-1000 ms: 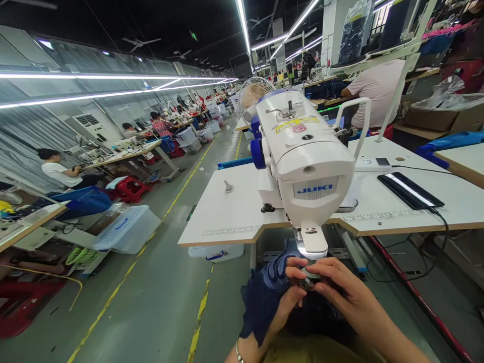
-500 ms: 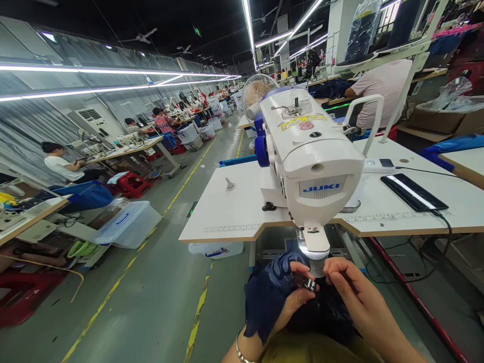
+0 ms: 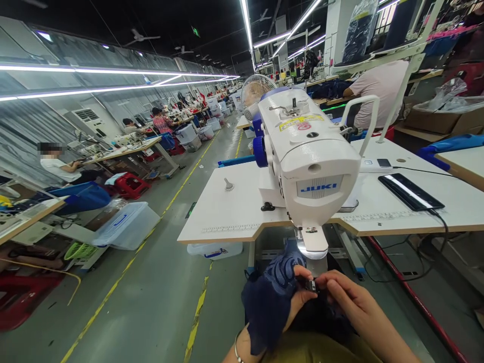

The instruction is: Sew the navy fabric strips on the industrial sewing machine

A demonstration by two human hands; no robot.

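- Two bare hands met just below the white, blue-lettered sewing machine (image 3: 315,146); the left hand (image 3: 297,302) pinched a small shiny metal cylinder (image 3: 310,286) between thumb and fingers, probably steadying it for the right.
- Fingertips of the right hand (image 3: 346,292) bunched beside it; whether they gripped anything, I couldn't tell.
- Navy patterned cloth (image 3: 264,307) below the machine covered the left hand's back.
- Right of the machine lay a flat black phone (image 3: 406,194).
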